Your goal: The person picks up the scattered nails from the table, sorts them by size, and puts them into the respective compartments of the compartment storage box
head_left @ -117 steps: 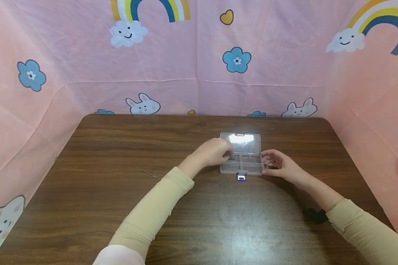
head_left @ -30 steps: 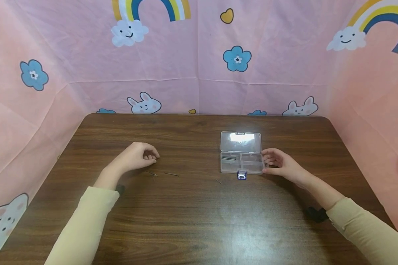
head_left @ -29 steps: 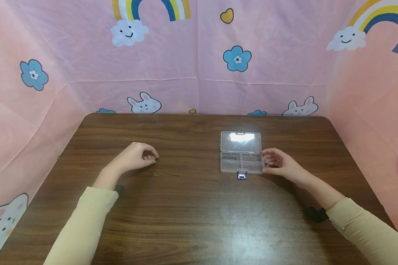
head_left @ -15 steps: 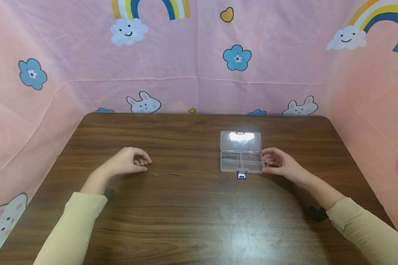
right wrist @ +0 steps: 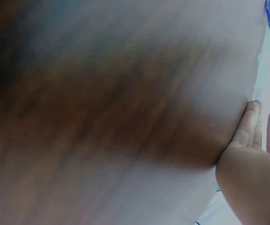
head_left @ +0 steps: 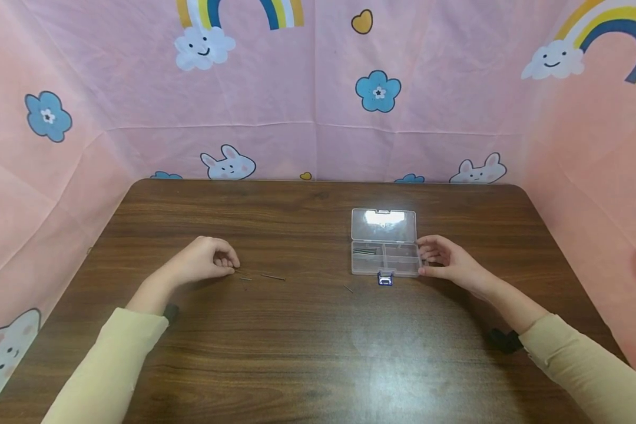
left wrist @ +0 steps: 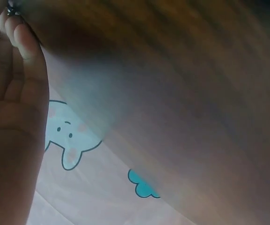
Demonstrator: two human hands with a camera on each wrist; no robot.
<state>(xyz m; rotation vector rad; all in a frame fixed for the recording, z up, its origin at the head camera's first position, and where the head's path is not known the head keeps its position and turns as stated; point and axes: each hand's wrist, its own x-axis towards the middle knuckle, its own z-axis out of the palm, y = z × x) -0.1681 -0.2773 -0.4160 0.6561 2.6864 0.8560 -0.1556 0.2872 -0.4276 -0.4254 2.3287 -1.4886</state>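
Note:
My left hand [head_left: 204, 259] is over the left part of the table, its thumb and fingertips pinching a small thin metal pin [head_left: 237, 270]. The left wrist view shows a dark bit [left wrist: 13, 8] between the fingertips. Just right of this hand lie a short pin [head_left: 245, 278] and a longer pin [head_left: 273, 277]. A clear divided box [head_left: 401, 268] stands with its lid [head_left: 384, 227] raised at the back, and several pins [head_left: 364, 251] lie in its back left compartment. My right hand [head_left: 453, 268] touches the box's right side with relaxed fingers, thumb near the front corner.
Another short pin [head_left: 348, 289] lies in front of the box. The box's blue-edged latch [head_left: 385, 278] sticks out toward me. Patterned pink cloth [head_left: 318, 147] stands behind the brown table [head_left: 307, 353] and at both sides.
My left hand has gone from the box to the left, then slightly down and left, and now pinches a pin. The longer pin has appeared on the table. My right hand has stayed put.

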